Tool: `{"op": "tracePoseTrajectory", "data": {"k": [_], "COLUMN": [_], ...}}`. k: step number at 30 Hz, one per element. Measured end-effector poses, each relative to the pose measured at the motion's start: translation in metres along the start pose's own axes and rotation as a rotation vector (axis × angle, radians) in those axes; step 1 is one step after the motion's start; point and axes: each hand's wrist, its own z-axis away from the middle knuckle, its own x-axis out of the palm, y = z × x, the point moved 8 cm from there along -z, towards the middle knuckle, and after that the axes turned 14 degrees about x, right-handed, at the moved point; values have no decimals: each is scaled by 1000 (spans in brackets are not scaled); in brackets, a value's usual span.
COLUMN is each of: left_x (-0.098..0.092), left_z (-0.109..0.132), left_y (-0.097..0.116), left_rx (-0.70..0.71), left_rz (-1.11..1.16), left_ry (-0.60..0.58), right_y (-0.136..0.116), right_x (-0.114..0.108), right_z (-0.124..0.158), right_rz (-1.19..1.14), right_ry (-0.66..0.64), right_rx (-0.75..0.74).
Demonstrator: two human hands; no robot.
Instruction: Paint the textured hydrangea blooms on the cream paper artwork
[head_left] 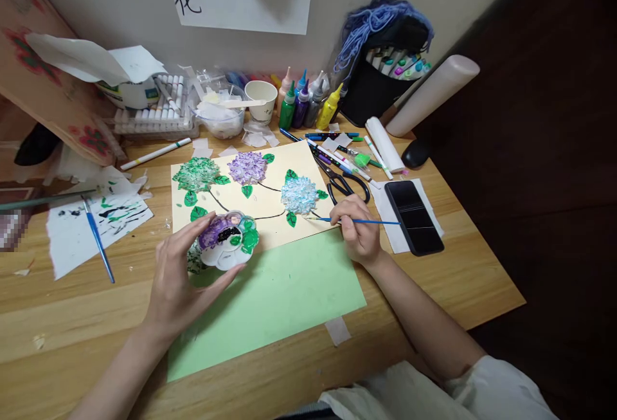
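Observation:
My left hand grips a flower-shaped white paint palette by its edges, thumb at the lower right side. Purple, black, green and pinkish paint fill some of its wells. In my right hand is a thin blue paintbrush, its tip at the lower right part of a cream sheet. On that sheet are textured flower heads: a green one, a purple one and a light blue one, with green leaves and dark stems. The palette hides the sheet's lower left, where another flower partly shows.
A green sheet lies under the cream one. Scissors, scattered markers and a phone lie to the right. Paint bottles, a paper cup and a marker box line the back. Another brush rests on paint-smeared paper at left.

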Motion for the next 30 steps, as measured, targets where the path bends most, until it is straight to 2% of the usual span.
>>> {"op": "tracePoseTrajectory", "data": {"k": [6, 8, 10, 15, 19, 23, 30], "left_x": [0, 0, 0, -1, -2, -3, -4], "left_z": [1, 1, 1, 0, 0, -1, -1], "left_y": [0, -1, 0, 1, 1, 2, 2], "left_rx": [-16, -24, -18, 11, 27, 48, 50], "left_rz": [4, 7, 6, -15, -12, -14, -14], "left_ry": [-11, -14, -7, 8, 20, 31, 32], "right_y": [0, 0, 0, 1, 0, 1, 5], "right_x": [2, 0, -2, 2, -2, 1, -1], "right_z": [0, 0, 0, -1, -1, -1, -1], "right_rz": [-2, -18, -31, 4, -6, 0, 12], "right_ry": [-31, -5, 18, -31, 19, -14, 5], "right_rx": [10, 6, 5, 16, 1, 10, 22]}}
